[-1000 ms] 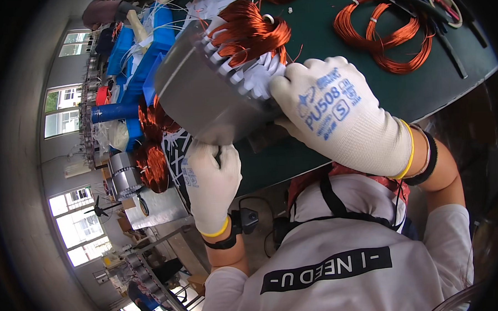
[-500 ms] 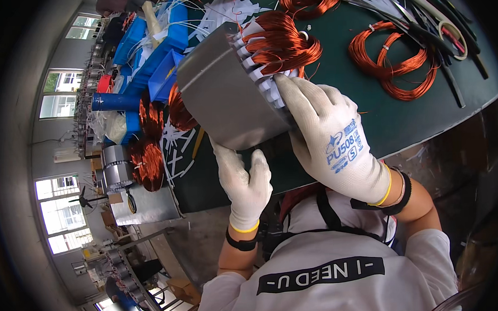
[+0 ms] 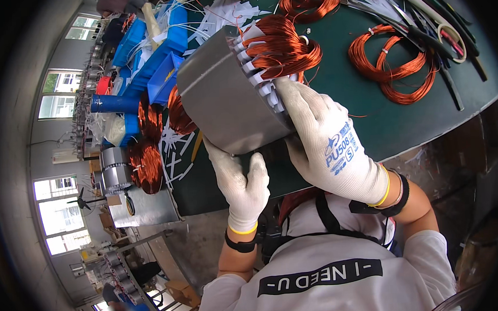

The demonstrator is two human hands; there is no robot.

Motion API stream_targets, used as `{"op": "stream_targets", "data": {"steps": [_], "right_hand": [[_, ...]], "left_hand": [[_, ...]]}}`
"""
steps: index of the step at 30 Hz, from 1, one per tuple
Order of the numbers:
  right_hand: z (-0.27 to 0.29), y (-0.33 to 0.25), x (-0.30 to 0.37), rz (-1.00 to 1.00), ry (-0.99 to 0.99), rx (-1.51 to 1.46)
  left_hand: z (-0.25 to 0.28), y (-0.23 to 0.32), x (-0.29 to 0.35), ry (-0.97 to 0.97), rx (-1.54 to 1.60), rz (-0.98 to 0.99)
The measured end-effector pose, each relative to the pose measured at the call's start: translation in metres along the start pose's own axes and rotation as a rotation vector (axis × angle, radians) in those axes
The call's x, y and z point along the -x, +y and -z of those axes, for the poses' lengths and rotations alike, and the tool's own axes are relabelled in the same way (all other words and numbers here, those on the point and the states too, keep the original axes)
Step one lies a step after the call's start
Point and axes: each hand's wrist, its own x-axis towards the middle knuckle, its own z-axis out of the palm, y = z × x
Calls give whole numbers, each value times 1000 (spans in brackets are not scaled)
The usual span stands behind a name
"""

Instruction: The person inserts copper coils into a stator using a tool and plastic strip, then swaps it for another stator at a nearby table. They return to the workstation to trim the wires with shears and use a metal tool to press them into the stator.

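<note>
Head view shows both gloved hands on a grey motor stator [image 3: 224, 95] tipped up over the near edge of the green bench [image 3: 370, 122]. Left hand [image 3: 242, 183] props it from underneath, fingers pressed together against the shell. Right hand [image 3: 329, 146] lies on the end face, fingers spread over the white slot papers beside the copper windings [image 3: 280, 45] (loose copper coils [image 3: 397, 60] lie farther right).
</note>
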Motion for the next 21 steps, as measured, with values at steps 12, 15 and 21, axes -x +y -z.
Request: {"op": "stream_targets", "data": {"steps": [12,15,21], "right_hand": [[60,51,-24,-84,-35,99],[46,88,-57,182,34,394],[5,99,-76,85,-91,94]], "left_hand": [[55,-4,-41,-47,-566,-81],[72,-60,-86,-192,-252,144],[34,-116,-136,-316,-301,118]]}}
